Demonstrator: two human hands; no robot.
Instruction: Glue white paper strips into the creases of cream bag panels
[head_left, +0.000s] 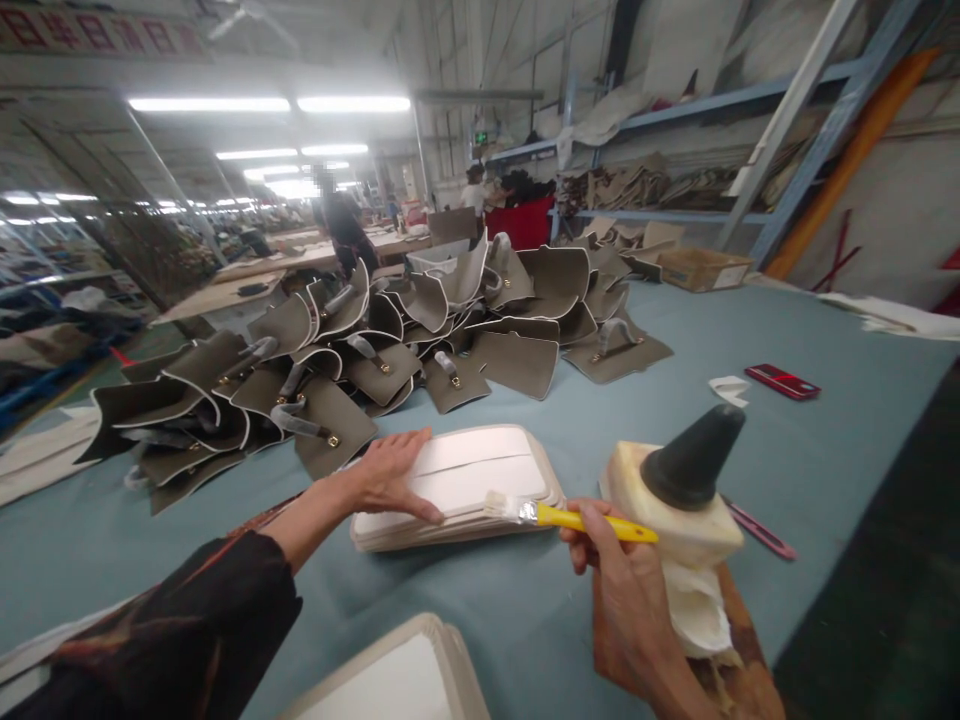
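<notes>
My left hand (pixel 396 478) lies with fingers spread on the left end of a stack of white-faced panels (pixel 480 462), which have beige edges and rounded corners. A thin dark line crosses the top panel lengthwise. In my right hand (pixel 619 570) is a paintbrush (pixel 555 515) with a yellow handle, its pale bristles over the stack's near edge; whether they touch it I cannot tell. Just right of that hand stands a cream-coloured block-shaped container (pixel 675 520) with a black cone (pixel 694 458) on top. A second stack of white panels (pixel 397 680) is partly cut off at the bottom.
Behind the stack spreads a big heap of brown-grey bag pieces (pixel 517 360) with wrapped handles. On the right lie a red phone-like object (pixel 782 381), a white scrap (pixel 728 389) and a pink cutter (pixel 761 530). A cardboard box (pixel 703 269) sits farther back. Another person (pixel 345 225) stands in the distance.
</notes>
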